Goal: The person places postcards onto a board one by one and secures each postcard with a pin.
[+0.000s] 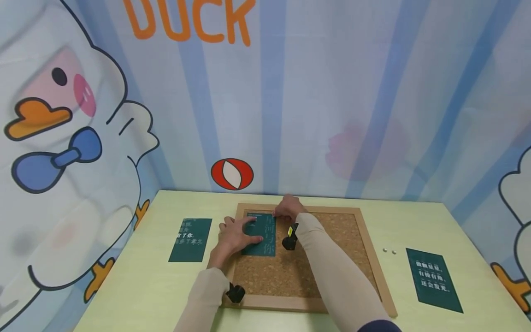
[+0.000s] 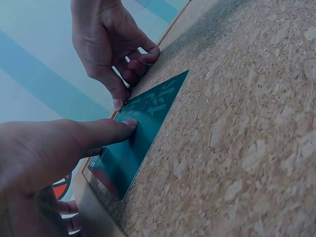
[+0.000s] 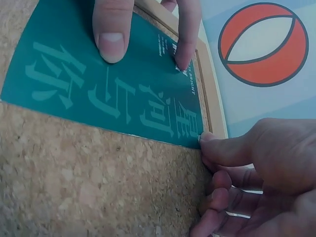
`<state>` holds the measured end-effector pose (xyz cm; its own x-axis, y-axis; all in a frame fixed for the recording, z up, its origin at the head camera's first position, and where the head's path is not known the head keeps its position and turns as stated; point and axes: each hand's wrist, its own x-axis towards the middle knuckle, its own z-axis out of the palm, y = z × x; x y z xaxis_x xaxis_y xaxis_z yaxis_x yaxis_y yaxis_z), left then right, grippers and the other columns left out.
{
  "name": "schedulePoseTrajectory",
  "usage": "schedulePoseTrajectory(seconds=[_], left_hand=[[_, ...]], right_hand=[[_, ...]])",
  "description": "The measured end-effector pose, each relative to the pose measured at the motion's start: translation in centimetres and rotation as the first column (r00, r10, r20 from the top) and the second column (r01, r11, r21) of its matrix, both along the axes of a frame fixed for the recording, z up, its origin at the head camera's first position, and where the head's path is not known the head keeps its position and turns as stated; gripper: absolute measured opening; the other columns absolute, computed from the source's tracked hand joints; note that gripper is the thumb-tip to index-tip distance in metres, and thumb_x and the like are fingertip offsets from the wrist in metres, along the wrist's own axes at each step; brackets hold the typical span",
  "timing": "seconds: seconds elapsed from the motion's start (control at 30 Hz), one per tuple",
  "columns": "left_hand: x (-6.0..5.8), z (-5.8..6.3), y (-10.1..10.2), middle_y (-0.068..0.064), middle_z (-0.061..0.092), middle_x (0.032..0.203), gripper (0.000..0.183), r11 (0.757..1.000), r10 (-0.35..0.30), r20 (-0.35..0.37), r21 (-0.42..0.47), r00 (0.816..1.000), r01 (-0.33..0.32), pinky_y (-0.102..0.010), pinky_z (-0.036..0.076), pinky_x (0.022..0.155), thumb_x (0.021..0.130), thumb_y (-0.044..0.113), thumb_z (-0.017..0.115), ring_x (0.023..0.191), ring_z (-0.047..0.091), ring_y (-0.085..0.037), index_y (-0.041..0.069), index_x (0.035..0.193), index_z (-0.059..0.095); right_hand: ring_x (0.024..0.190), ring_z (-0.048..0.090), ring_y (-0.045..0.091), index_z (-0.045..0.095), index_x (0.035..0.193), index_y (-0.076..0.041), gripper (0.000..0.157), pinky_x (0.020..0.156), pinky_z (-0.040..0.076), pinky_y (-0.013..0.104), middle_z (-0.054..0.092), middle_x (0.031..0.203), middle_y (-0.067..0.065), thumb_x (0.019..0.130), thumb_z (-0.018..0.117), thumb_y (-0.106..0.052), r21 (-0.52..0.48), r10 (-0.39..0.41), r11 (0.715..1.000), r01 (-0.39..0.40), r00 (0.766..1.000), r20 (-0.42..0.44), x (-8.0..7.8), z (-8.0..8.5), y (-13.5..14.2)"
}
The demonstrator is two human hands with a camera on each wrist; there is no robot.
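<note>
A dark green card (image 1: 265,235) with pale Chinese characters lies on the upper left of a cork board (image 1: 290,276) with a wooden frame. My left hand (image 1: 233,236) rests on the card with fingers and thumb spread, and its thumb (image 2: 126,129) presses the card's surface. At the card's top right corner, my right hand (image 3: 266,173) has its thumb (image 3: 217,148) and curled forefinger close together. They pinch a small pale pin (image 3: 200,138), mostly hidden by the thumb tip. The other right fingers are curled against the board.
Another green card (image 1: 191,240) lies on the table left of the board, and a third green card (image 1: 433,279) lies to the right. Two small round pins (image 1: 389,251) sit between the board and that right card. A printed curtain (image 1: 290,115) hangs behind the table.
</note>
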<state>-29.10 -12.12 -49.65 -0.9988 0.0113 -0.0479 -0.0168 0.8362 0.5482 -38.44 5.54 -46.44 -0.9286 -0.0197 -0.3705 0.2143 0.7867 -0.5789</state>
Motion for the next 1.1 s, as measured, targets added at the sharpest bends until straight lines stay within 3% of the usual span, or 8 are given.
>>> schedulePoseTrajectory(seconds=[0.2,0.3,0.37,0.43,0.57,0.67,0.87,1.1], left_hand=[[-0.1,0.2,0.1,-0.022,0.036,0.123,0.069,1.0,-0.014,-0.01,0.02,1.0,0.014,-0.053,0.039,0.084,0.074,0.05,0.077,0.111,0.032,-0.039,0.029,0.136,0.055],[-0.1,0.3,0.0,-0.022,0.035,0.123,0.069,0.999,-0.015,-0.022,0.03,1.0,0.015,-0.055,0.038,0.084,0.074,0.05,0.077,0.112,0.031,-0.04,0.028,0.135,0.055],[-0.1,0.3,0.0,-0.022,0.035,0.123,0.068,0.999,-0.009,-0.028,0.037,1.0,0.01,-0.055,0.038,0.084,0.074,0.05,0.078,0.112,0.031,-0.04,0.028,0.135,0.055],[0.0,0.2,-0.1,-0.022,0.036,0.122,0.068,0.999,-0.004,-0.028,0.041,1.0,0.006,-0.055,0.038,0.084,0.074,0.049,0.078,0.111,0.031,-0.039,0.028,0.135,0.055],[0.2,-0.1,0.1,-0.021,0.036,0.122,0.069,0.999,-0.003,-0.023,0.046,1.0,0.004,-0.054,0.039,0.083,0.074,0.049,0.078,0.11,0.031,-0.038,0.028,0.135,0.055],[0.3,-0.2,0.3,-0.022,0.035,0.123,0.069,0.998,0.002,-0.023,0.055,1.0,-0.001,-0.055,0.039,0.083,0.073,0.048,0.078,0.111,0.031,-0.039,0.028,0.135,0.055],[0.4,0.3,0.3,-0.023,0.035,0.124,0.07,0.999,0.022,0.0,0.043,1.0,-0.022,-0.058,0.039,0.085,0.073,0.047,0.079,0.113,0.031,-0.041,0.027,0.135,0.054],[0.3,0.3,0.5,-0.024,0.035,0.123,0.069,0.999,0.009,0.015,0.041,1.0,-0.01,-0.059,0.039,0.085,0.073,0.046,0.079,0.112,0.031,-0.041,0.027,0.135,0.054]], right_hand=[[0.05,0.044,0.019,0.059,0.07,-0.004,0.028,0.044,0.035,0.032,0.046,0.055,0.005,0.086,0.071,-0.025,0.058,0.027,0.998,-0.024,0.998,-0.058,0.7,0.5,0.1],[0.063,0.054,0.023,0.064,0.089,0.001,0.028,0.054,0.044,0.035,0.057,0.071,0.01,0.086,0.071,-0.027,0.081,0.046,0.996,-0.036,0.99,-0.13,1.3,0.7,0.1],[0.076,0.059,0.026,0.062,0.106,0.004,0.038,0.066,0.049,0.038,0.061,0.087,0.014,0.085,0.071,-0.027,0.088,0.055,0.995,-0.04,0.983,-0.176,1.7,0.8,0.1],[0.084,0.059,0.029,0.061,0.11,0.005,0.041,0.073,0.049,0.041,0.061,0.094,0.017,0.085,0.071,-0.027,0.095,0.067,0.994,-0.047,0.973,-0.22,2.2,0.7,0.1],[0.065,0.056,0.024,0.061,0.075,-0.002,0.027,0.058,0.046,0.037,0.055,0.069,0.009,0.088,0.069,-0.025,0.073,0.058,0.997,-0.04,0.965,-0.257,3.0,0.1,0.2],[0.047,0.042,0.017,0.045,0.056,-0.012,0.042,0.047,0.035,0.033,0.037,0.051,0.0,0.089,0.068,-0.025,0.06,0.046,0.998,-0.029,0.954,-0.298,3.4,-0.6,0.2],[0.043,0.033,0.014,0.039,0.053,-0.014,0.047,0.043,0.027,0.03,0.028,0.049,-0.003,0.089,0.067,-0.025,0.032,0.0,0.999,0.012,0.942,-0.336,3.5,-1.5,-0.2],[0.045,0.038,0.016,0.045,0.056,-0.013,0.042,0.044,0.031,0.03,0.035,0.05,-0.002,0.089,0.068,-0.027,-0.136,-0.022,0.99,-0.025,0.943,-0.333,3.5,-1.8,1.5]])
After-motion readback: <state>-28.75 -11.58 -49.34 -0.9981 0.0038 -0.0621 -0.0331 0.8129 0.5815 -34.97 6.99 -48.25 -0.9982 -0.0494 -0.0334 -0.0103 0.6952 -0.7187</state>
